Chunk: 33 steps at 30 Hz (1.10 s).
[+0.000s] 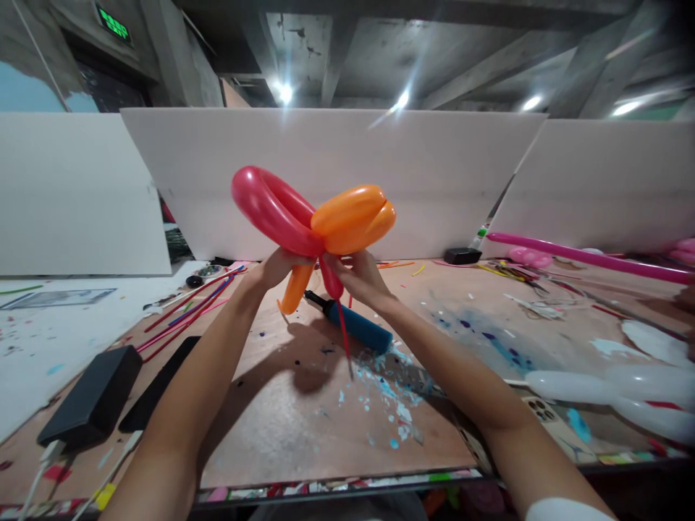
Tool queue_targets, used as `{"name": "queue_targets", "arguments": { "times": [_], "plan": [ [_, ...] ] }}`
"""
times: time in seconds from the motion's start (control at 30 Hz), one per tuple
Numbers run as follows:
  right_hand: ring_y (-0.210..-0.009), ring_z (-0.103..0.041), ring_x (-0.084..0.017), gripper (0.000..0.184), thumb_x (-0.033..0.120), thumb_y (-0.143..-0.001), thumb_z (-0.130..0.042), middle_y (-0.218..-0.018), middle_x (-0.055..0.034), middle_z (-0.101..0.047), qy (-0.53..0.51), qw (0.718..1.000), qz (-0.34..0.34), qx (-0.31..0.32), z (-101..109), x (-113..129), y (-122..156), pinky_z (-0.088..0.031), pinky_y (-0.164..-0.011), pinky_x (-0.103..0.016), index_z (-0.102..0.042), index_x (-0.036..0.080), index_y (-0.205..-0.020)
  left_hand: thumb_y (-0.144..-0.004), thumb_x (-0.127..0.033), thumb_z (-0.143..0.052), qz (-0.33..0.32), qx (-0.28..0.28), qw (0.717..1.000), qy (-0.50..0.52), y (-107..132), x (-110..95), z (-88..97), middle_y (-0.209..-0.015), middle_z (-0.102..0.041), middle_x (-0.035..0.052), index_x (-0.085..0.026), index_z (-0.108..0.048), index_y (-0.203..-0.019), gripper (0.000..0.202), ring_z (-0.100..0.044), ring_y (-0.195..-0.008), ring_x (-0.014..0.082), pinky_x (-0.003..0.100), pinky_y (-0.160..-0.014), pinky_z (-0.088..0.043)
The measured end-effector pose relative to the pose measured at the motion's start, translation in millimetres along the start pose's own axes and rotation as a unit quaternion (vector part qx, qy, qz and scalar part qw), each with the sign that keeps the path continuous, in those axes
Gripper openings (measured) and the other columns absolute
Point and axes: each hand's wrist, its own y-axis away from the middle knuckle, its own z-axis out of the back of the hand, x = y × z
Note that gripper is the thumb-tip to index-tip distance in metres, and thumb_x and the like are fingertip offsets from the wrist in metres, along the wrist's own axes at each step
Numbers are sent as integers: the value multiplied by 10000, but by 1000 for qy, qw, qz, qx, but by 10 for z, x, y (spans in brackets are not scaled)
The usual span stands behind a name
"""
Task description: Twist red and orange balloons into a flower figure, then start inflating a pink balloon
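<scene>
A red balloon (271,210) bent into a loop and an orange balloon (352,221) folded into a loop are joined at the middle, held up above the table. My left hand (282,266) is closed under the red loop, close to the joint. Just right of the joint, my right hand (361,276) grips the lower part of the twisted balloons, its fingers partly hidden. A short orange end hangs down at the left, and a red tail with a thin uninflated tip hangs between my hands. Behind them a blue balloon pump (358,325) lies on the table.
Uninflated balloons (190,307), a black power bank (92,398) and a dark phone-like slab (157,391) lie at left. White balloons (613,391), a phone (543,412) and a long magenta balloon (586,257) are at right. White panels (337,145) stand behind.
</scene>
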Motion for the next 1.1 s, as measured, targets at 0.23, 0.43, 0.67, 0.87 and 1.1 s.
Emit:
{"name": "queue_targets", "arguments": {
  "times": [0.23, 0.43, 0.67, 0.87, 1.1],
  "plan": [
    [-763, -675, -189, 391, 402, -780, -715, -1015, -50, -706, -266, 953, -118, 85, 118, 84, -92, -575, -617, -319, -626, 217, -1113, -745, -393, -788, 10, 86, 995, 53, 27, 53, 217, -941, -720, 88, -181, -688, -1033, 371, -696, -753, 222, 301, -601, -597],
    [-872, -692, -198, 457, 383, -762, -750, -1081, -63, -704, -335, 920, -153, 135, 129, 22, -80, -593, -734, -338, -609, 216, -1164, -678, -394, -836, 0, 52, 998, 28, 17, -16, 98, -906, -725, 92, -144, -679, -984, 425, -669, -685, 184, 266, -576, -567],
    [-849, -636, -158, 462, 531, -810, -708, -953, -47, -675, -172, 984, -41, 38, -17, -135, -80, -523, -766, -281, -542, 204, -1091, -641, -320, -866, -123, -61, 991, -1, -91, 78, -132, -1028, -705, 89, -154, -621, -1024, 485, -683, -897, 221, 317, -773, -554],
    [-751, -543, -136, 378, 521, -899, -606, -896, -28, -617, 19, 997, 47, -50, -75, -155, -28, -442, -681, -267, -545, 189, -1070, -644, -337, -858, -136, -139, 981, -29, -167, 177, -234, -1065, -678, 94, -169, -554, -1062, 543, -675, -995, 251, 340, -829, -561],
    [-819, -618, -163, 483, 547, -848, -664, -1013, -72, -673, -17, 999, 19, -26, 47, -136, -103, -478, -714, -287, -540, 192, -1150, -658, -303, -853, -138, -93, 982, -94, -81, 28, -216, -1249, -624, 128, -174, -518, -1216, 664, -662, -1069, 263, 337, -854, -578]
  ]
}}
